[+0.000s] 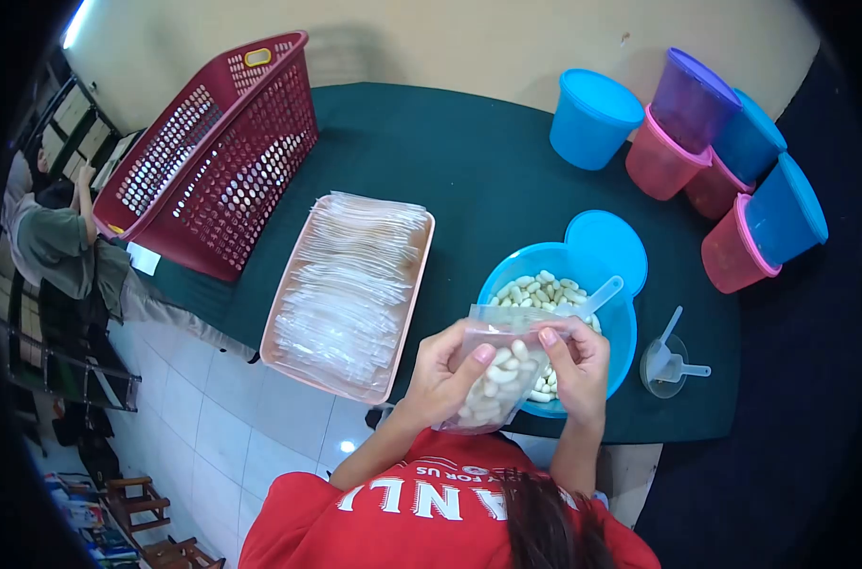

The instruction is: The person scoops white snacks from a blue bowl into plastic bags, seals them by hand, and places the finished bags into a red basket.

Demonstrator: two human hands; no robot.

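The see-through plastic pouch, packed with small white oblong pieces, is held just over the near edge of the dark green cloth-covered surface, in front of the person's red shirt. Its long axis runs near to far with a slight lean. The open mouth points away toward the round blue plastic bowl, and the filled bottom points back at the person.

The left hand is clamped on the pouch's left side, with the thumb across its front. The right hand pinches the upper right corner near the mouth.

The bowl sits just beyond the pouch, close to the near edge. It holds more of the white pieces and a clear plastic scoop, whose handle leans on the far rim. A flat blue lid lies touching the bowl on the far side.

To the left stands a long pink rectangular tray stacked with glossy empty clear pouches, its near end at the surface edge. Farther left, a dark red perforated plastic basket tilts over the left corner.

The middle of the cloth between tray, bowl and wall is open room. Smooth blue, pink and purple tubs crowd the far right corner. Small clear measuring spoons lie just right of the bowl.
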